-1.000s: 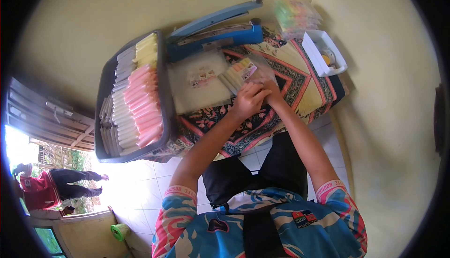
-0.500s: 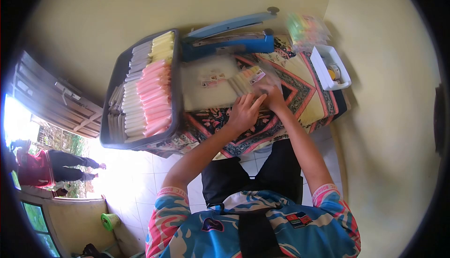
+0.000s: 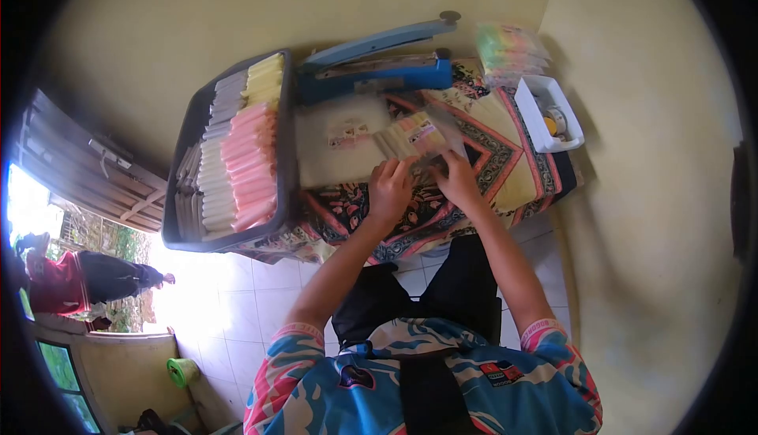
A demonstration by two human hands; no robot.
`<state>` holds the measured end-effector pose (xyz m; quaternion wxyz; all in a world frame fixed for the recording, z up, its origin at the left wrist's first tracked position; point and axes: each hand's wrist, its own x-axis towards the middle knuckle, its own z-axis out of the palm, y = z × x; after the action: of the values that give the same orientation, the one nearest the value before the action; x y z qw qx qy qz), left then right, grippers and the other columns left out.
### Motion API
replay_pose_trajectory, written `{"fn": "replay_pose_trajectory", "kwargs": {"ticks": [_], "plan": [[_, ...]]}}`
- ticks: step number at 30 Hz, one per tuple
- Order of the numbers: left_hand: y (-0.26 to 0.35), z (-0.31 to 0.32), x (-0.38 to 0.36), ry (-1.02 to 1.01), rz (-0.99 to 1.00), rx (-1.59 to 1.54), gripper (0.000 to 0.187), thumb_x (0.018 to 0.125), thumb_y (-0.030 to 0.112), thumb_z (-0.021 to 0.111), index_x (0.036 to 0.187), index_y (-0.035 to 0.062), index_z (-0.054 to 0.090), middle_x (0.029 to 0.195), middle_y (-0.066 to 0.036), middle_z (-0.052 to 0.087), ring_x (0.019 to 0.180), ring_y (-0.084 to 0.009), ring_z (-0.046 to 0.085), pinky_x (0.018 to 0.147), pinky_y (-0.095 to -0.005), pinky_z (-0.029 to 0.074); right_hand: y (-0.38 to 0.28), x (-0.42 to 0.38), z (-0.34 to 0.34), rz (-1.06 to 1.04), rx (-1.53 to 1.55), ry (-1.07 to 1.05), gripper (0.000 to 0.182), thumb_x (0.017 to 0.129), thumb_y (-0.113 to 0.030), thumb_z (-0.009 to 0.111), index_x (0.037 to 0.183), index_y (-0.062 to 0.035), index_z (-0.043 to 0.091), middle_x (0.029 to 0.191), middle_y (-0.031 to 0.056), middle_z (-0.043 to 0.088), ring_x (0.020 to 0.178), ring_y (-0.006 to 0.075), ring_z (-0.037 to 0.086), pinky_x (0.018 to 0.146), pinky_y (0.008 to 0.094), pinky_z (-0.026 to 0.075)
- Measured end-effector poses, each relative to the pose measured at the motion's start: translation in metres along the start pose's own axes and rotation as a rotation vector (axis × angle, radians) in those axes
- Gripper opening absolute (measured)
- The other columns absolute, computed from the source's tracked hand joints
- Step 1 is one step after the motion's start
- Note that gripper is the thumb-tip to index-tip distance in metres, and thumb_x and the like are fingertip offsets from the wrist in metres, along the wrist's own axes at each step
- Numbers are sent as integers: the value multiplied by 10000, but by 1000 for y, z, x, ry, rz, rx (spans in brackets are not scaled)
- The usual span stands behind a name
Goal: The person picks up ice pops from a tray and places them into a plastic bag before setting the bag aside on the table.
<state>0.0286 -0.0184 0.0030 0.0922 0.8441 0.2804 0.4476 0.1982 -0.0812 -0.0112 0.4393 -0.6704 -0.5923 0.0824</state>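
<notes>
A clear plastic bag [image 3: 412, 133] with a row of pale yellow, greyish and pinkish sticks and a printed label lies on the table in front of me. My left hand [image 3: 391, 190] has its fingers curled at the bag's near left edge. At the near right edge, my right hand [image 3: 456, 181] pinches the loose plastic between thumb and fingers. Under and left of the filled bag is a stack of flat clear bags [image 3: 332, 155] with a printed label. Beside that stack stands a dark tub [image 3: 284, 159] holding rows of wrapped pink, white, yellow and grey sticks [image 3: 251, 163].
A blue heat sealer [image 3: 379, 78] with its arm raised stands behind the bags. Filled packs [image 3: 509, 52] and a white box [image 3: 553, 144] with tape rolls are at the back right. Patterned cloth [image 3: 505, 151] covers the table. A person [image 3: 71, 281] is outside the doorway at left.
My left hand has drawn back leftward from beside the right one to the bag's near edge. My right hand has come slightly nearer me. The bag lies flatter and less blurred.
</notes>
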Motion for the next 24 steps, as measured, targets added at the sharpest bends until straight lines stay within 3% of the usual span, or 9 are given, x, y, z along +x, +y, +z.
{"fn": "replay_pose_trajectory", "kwargs": {"ticks": [4,7,8,11,14,17,20,22,24], "plan": [[-7,-6,-12,-47,-66,-76,315,778,-23,632,1047,129,692,818,-121,549,737,-349,618,653,-448,525,2,-9,3,-127,-9,149,584,823,-104,716,1350,20,498,1100,301,624,1012,490,596,865,489,487],[-5,-15,-15,-101,-40,-101,295,795,-2,639,1057,121,692,835,-118,566,750,-346,639,660,-445,542,-8,-20,-2,-80,2,88,638,822,-103,724,1380,57,459,1118,335,615,1037,487,599,882,493,477],[-3,-21,-15,-134,-31,-94,286,800,9,643,1059,120,692,841,-116,569,754,-341,643,663,-442,544,-13,-26,-7,37,40,13,642,830,-122,729,1387,47,459,1156,322,611,1068,475,593,906,483,475],[18,-62,-9,-294,13,-64,237,804,61,680,1036,104,698,858,-101,609,766,-323,659,683,-430,546,-12,-44,-10,22,-39,-14,581,863,-124,707,1380,18,484,1211,277,615,1138,440,582,954,449,470],[28,-114,-9,-396,185,-319,238,785,77,708,1023,93,708,849,-91,640,776,-304,663,693,-412,545,-17,-56,-20,25,-41,-13,472,883,-91,679,1324,4,542,1252,238,618,1185,405,579,983,420,467],[23,-177,6,-458,399,-297,245,756,76,736,1000,89,727,841,-77,663,786,-266,663,690,-384,539,-13,-63,-21,-74,-20,79,341,889,-44,655,1223,7,614,1264,204,628,1192,367,593,992,403,473],[-10,-223,22,-383,446,-214,289,710,51,720,995,99,726,879,-66,679,771,-245,664,690,-363,540,-2,-71,-16,-142,21,171,239,884,-2,643,1121,20,659,1244,183,643,1158,335,621,987,399,483],[-36,-259,48,-346,425,-78,314,702,-14,698,990,105,739,871,-53,678,780,-238,653,691,-339,534,2,-75,-13,-143,71,220,194,881,20,638,1072,27,671,1220,176,653,1129,322,638,977,403,493],[-80,-285,64,-214,89,-27,346,714,-87,643,983,107,740,846,-54,678,767,-210,642,696,-319,530,6,-78,-9,-132,151,272,166,888,38,627,1049,39,667,1166,171,665,1080,306,655,954,398,508]]}}
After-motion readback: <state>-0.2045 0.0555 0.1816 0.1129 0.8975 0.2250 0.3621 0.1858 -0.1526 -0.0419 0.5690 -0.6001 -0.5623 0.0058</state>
